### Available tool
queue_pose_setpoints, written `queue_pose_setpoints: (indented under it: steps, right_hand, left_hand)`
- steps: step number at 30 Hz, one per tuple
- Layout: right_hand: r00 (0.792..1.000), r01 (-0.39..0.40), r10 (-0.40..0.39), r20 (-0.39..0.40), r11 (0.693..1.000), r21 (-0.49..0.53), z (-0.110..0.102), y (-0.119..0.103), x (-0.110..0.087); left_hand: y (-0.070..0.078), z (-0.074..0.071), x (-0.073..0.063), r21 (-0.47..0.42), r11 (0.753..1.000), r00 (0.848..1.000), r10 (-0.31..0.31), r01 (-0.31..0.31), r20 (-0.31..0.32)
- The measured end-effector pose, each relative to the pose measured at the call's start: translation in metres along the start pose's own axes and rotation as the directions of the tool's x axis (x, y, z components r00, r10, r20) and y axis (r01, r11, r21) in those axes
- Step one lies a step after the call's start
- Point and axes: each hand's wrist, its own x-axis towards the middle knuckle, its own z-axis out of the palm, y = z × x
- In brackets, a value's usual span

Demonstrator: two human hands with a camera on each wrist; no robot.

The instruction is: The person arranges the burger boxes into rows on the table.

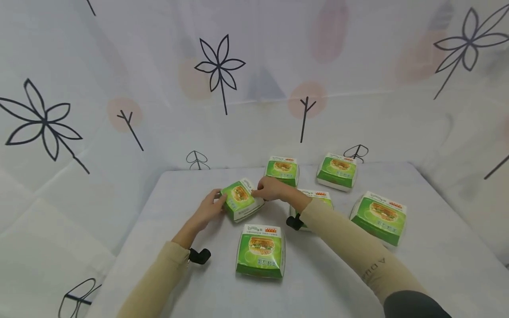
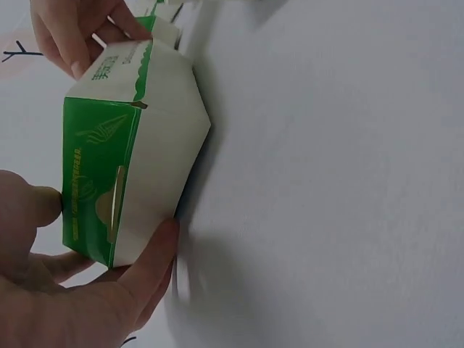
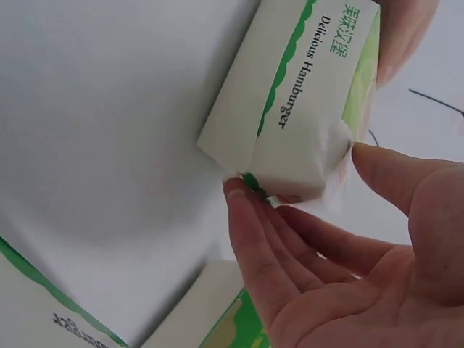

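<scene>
A green and white hamburger box (image 1: 240,198) with a burger picture on its lid is held between both hands, tilted, over the left middle of the table. My left hand (image 1: 208,207) grips its left end, thumb on the green side (image 2: 94,174) and fingers beneath. At the opposite end my right hand (image 1: 273,189) pinches a white corner, thumb above and fingertips at the lower edge. That corner of the box (image 3: 290,101) looks creased in the right wrist view. Whether the box touches the table is unclear.
Another hamburger box (image 1: 260,251) stands nearer me. Two more, a back box (image 1: 282,169) and a back right box (image 1: 337,171), stand near the far edge. One box (image 1: 379,217) is at right; another (image 1: 318,195) is partly hidden under my right forearm. A white cloth (image 1: 191,282) covers the table.
</scene>
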Motion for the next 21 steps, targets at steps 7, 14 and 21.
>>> queue_pose_setpoints:
  steps: [7, 14, 21]
  right_hand:
    - [1.000, -0.009, 0.009, -0.005, 1.000, -0.003, -0.002, -0.006, -0.004]
    - [1.000, -0.006, 0.007, 0.015, 1.000, -0.016, -0.008, -0.005, 0.001]
    - [0.999, -0.031, 0.029, 0.037, 0.998, 0.052, -0.001, -0.007, -0.001]
  left_hand:
    - [0.002, -0.008, 0.006, 0.000, 1.000, 0.999, -0.009, 0.009, 0.032]
    - [0.000, -0.004, -0.004, 0.032, 0.997, 0.998, -0.063, 0.064, -0.012]
    - [0.003, -0.001, 0.002, 0.010, 1.000, 1.000, -0.020, 0.020, 0.019]
